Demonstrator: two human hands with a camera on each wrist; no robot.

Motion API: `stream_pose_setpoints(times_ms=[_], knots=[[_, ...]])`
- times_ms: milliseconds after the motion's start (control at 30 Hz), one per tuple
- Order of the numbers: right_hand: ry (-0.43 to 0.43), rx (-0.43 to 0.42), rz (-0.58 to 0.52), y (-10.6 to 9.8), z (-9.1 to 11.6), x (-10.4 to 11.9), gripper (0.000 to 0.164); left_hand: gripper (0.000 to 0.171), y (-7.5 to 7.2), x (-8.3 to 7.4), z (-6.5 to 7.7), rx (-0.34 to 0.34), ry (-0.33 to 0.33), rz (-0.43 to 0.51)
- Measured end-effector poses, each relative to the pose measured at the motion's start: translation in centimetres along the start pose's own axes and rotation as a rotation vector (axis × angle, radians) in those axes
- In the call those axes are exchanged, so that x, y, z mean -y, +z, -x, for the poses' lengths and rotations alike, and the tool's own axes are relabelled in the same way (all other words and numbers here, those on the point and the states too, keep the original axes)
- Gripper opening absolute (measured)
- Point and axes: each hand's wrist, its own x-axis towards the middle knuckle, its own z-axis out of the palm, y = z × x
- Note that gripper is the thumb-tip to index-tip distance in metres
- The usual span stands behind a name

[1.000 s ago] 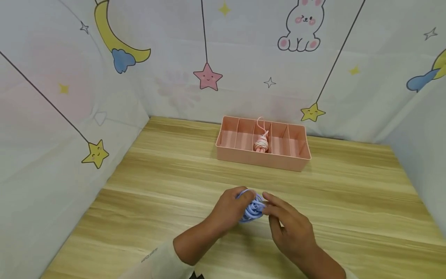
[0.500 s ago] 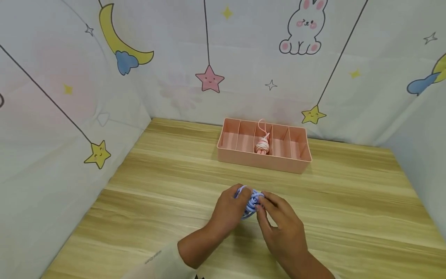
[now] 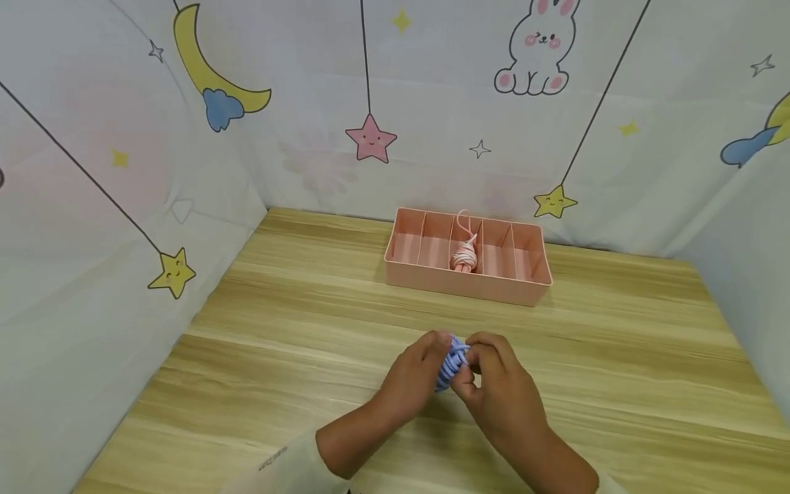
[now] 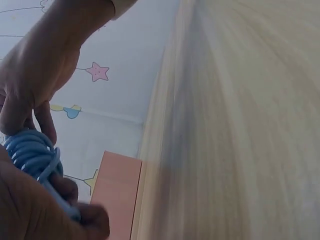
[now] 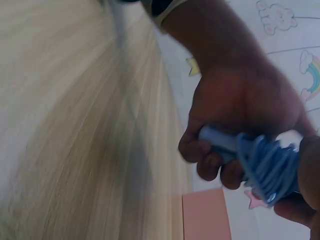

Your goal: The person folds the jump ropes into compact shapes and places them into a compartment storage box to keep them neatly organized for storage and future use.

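Note:
A blue jump rope (image 3: 452, 368), its cord wound into a bundle, is held between both hands above the table. My left hand (image 3: 409, 376) grips the bundle from the left, thumb on top. In the right wrist view, the fingers of my left hand (image 5: 235, 120) curl round a smooth blue handle (image 5: 219, 142) sticking out of the coils. My right hand (image 3: 506, 391) pinches the cord at the bundle's right end with thumb and bent fingers. The left wrist view shows the coils (image 4: 32, 151) between the two hands. The hands hide part of the bundle.
Behind the hands stands a pink box (image 3: 463, 283) with several compartments. Its middle compartment holds a wound pink jump rope (image 3: 465, 257), a loop of cord poking above the rim. Printed cloth (image 3: 432, 82) hangs behind the wooden table (image 3: 278, 322) and along its sides.
My right hand has closed in on the bundle, its fingers bending from nearly straight to a pinch on the cord. The bundle has turned in my left hand, and its coils now show side-on.

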Motion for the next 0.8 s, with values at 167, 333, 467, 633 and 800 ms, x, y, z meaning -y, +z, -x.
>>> stream_pose_setpoints(times_ms=[167,333,467,633,800], knots=[[0.012,-0.069,0.073,0.5,0.3,-1.2,0.009,0.052,-0.1,1.1,0.0,0.258,0.092,0.16],[0.04,0.063,0.061,-0.1,-0.1,-1.8,0.017,0.058,0.1,1.7,-0.1,0.321,0.184,0.093],[0.014,0.131,0.052,-0.9,-0.1,-2.1,0.016,0.044,0.1,1.6,0.1,0.284,0.173,0.049],[0.11,0.199,-0.068,-1.9,0.4,-2.1,0.011,0.036,0.1,1.5,0.4,0.297,0.086,0.104],[0.154,0.227,-0.236,-2.5,0.7,-2.3,0.022,0.027,0.2,1.3,0.6,0.304,-0.042,0.263]])
